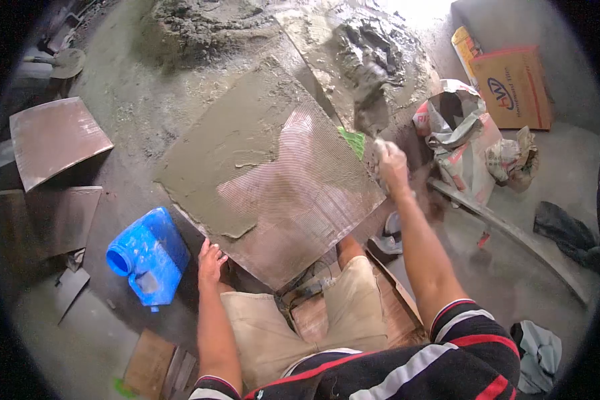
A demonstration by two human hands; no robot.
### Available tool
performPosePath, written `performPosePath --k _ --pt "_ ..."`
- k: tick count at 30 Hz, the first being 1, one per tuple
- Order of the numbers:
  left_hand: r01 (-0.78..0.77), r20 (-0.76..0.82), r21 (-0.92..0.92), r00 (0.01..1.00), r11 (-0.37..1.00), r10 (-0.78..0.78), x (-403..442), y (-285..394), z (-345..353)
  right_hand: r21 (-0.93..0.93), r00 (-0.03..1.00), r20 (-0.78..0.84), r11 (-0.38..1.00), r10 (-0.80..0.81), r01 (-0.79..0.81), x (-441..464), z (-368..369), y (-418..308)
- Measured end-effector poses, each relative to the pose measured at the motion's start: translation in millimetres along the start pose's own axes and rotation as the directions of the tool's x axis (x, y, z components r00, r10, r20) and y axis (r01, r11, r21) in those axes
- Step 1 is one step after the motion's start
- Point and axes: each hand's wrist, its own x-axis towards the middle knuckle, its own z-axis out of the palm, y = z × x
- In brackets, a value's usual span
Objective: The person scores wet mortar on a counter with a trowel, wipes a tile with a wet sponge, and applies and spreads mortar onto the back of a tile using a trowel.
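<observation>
One coated tile (pixel 327 210), one jug (pixel 163 257)

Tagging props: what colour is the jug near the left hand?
The jug is bright blue, with pale smudges; best seen in the head view.

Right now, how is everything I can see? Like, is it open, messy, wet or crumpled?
Big tile: partly covered, tilted
Grey paste: thick at left, combed into ridges elsewhere
Blue jug: uncapped, smudged
Sack: crumpled, open
Dark cloth: crumpled
Left hand: at the tile's edge
Right hand: closed on a handle, tool blurred
</observation>
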Motion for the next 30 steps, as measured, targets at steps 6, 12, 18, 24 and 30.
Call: performPosePath --k 6,12,18,24,30 --pt "-0.016 0.144 0.003 0.99 1.0 0.016 21 -16 -21 -0.548 0.989 0.132 0.826 -0.071 0.132 -85 49 -25" --pt "-0.018 0.147 0.035 0.989 0.999 0.013 4 10 -10 -0.585 0.993 0.088 0.804 -0.074 0.111 -98 53 -24" --pt "-0.077 -0.058 0.144 0.995 0.987 0.086 -3 -5 8 -0.624 0.944 0.31 0.726 -0.111 0.29 -83 39 8" --pt "-0.077 -0.109 0.295 0.987 0.952 0.114 7 -14 15 -0.7 0.974 0.224 0.69 -0.028 0.181 -30 55 22" --pt "-0.052 -0.182 0.259 0.978 0.965 0.102 9 -11 16 -0.404 0.724 0.623 0.915 0.295 -0.025 -71 14 -9"
